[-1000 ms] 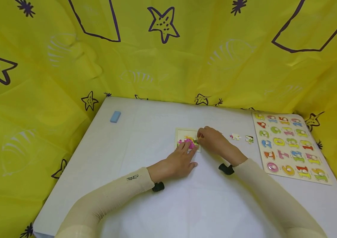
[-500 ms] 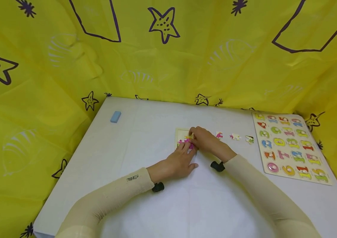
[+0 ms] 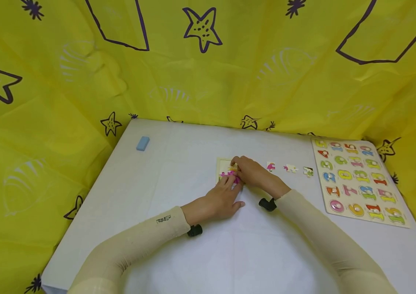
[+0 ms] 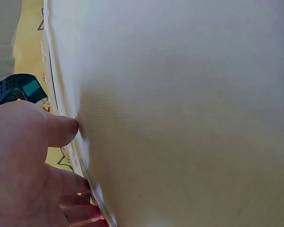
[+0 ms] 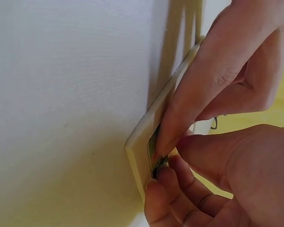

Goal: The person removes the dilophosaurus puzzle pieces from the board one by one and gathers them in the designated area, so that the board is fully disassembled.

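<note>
A small square wooden puzzle tray lies mid-table with pink and yellow jigsaw pieces in it. My left hand reaches over its near side, extended fingers resting on the pieces, thumb held apart. From the right, my right hand bends over the tray. In the right wrist view, its thumb and fingers pinch a dark green jigsaw piece at the inside of the tray's rim, right beside a left fingertip. My fingers hide most of that piece. The left wrist view shows the left hand against the tabletop.
To the right of the tray, 3 loose jigsaw pieces lie in a row: a pink one, a white one and a green one. A number board occupies the right side. A blue block sits far left.
My right hand has shifted left from the tray's right edge to over the pieces, beside the left fingers, uncovering the loose pink piece. The left hand stays in place.
</note>
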`<state>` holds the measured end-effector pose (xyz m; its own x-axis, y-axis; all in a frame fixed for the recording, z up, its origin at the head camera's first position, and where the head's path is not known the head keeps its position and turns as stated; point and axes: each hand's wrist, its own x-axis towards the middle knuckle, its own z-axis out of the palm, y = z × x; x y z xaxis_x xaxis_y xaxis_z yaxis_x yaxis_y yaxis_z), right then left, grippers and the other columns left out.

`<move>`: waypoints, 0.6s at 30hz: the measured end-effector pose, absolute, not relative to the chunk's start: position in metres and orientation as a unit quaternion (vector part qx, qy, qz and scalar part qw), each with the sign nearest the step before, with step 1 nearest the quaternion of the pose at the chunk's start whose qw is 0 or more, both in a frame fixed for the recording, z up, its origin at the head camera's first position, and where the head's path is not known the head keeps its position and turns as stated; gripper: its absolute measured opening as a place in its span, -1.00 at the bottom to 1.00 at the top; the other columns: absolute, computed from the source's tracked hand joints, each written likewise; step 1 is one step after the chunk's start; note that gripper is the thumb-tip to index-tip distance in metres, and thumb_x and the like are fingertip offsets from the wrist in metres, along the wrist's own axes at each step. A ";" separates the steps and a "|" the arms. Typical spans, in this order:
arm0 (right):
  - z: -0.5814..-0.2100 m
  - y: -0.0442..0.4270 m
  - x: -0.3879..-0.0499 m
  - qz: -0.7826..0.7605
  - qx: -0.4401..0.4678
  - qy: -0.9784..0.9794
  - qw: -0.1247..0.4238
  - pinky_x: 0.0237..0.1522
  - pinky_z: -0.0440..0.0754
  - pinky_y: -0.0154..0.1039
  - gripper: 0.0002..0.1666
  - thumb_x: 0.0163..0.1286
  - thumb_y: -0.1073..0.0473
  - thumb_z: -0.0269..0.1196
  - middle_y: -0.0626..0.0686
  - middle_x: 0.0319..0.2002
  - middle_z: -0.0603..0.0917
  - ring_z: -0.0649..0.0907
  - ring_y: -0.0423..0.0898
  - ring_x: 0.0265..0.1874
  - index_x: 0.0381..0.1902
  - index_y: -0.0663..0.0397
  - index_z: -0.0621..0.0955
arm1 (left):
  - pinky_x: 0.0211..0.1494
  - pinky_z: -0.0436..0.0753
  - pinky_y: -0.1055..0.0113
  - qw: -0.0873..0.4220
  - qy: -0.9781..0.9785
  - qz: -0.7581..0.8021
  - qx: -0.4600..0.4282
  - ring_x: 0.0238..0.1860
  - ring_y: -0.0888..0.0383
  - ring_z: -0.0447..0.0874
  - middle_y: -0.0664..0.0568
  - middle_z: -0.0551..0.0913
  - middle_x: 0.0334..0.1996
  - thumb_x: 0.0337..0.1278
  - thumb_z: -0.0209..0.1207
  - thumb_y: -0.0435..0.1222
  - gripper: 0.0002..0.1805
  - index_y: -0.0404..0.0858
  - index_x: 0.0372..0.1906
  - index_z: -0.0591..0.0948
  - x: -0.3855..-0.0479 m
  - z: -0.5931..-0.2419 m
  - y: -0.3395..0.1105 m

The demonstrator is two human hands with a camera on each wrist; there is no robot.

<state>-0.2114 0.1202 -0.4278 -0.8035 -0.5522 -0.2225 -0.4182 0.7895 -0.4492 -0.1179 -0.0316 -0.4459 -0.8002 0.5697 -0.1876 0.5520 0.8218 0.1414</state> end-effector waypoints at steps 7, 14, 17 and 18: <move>-0.425 0.119 -0.214 -0.189 -0.261 0.929 0.182 -0.07 0.62 -0.08 -0.66 0.62 0.26 0.17 0.19 -0.09 0.55 0.57 0.04 -0.20 0.27 0.20 0.49 | 0.68 0.14 0.13 0.127 0.947 0.058 0.288 0.59 -0.10 0.09 -0.24 0.09 0.65 0.65 -0.09 0.12 -0.22 -0.29 0.66 0.20 -0.120 -0.445 -0.031; -0.423 0.120 -0.213 -0.193 -0.266 0.928 0.177 -0.05 0.61 -0.02 -0.67 0.59 0.31 0.15 0.24 -0.02 0.51 0.57 0.08 -0.17 0.25 0.19 0.46 | 0.63 0.22 0.18 0.118 0.949 0.054 0.287 0.47 -0.05 0.20 -0.19 0.22 0.56 0.64 -0.06 0.11 -0.23 -0.28 0.65 0.24 -0.120 -0.446 -0.031; -0.423 0.120 -0.212 -0.192 -0.264 0.929 0.175 -0.04 0.62 0.01 -0.66 0.58 0.33 0.14 0.26 0.00 0.51 0.57 0.10 -0.16 0.25 0.19 0.44 | 0.66 0.17 0.17 0.122 0.949 0.054 0.287 0.53 -0.06 0.16 -0.20 0.18 0.60 0.65 -0.08 0.11 -0.23 -0.27 0.66 0.21 -0.120 -0.446 -0.031; -0.424 0.120 -0.212 -0.192 -0.264 0.929 0.175 -0.03 0.62 0.01 -0.66 0.57 0.34 0.13 0.27 0.00 0.51 0.57 0.11 -0.15 0.25 0.19 0.43 | 0.67 0.15 0.16 0.124 0.948 0.054 0.287 0.56 -0.07 0.13 -0.20 0.16 0.62 0.65 -0.08 0.11 -0.23 -0.26 0.67 0.20 -0.119 -0.446 -0.031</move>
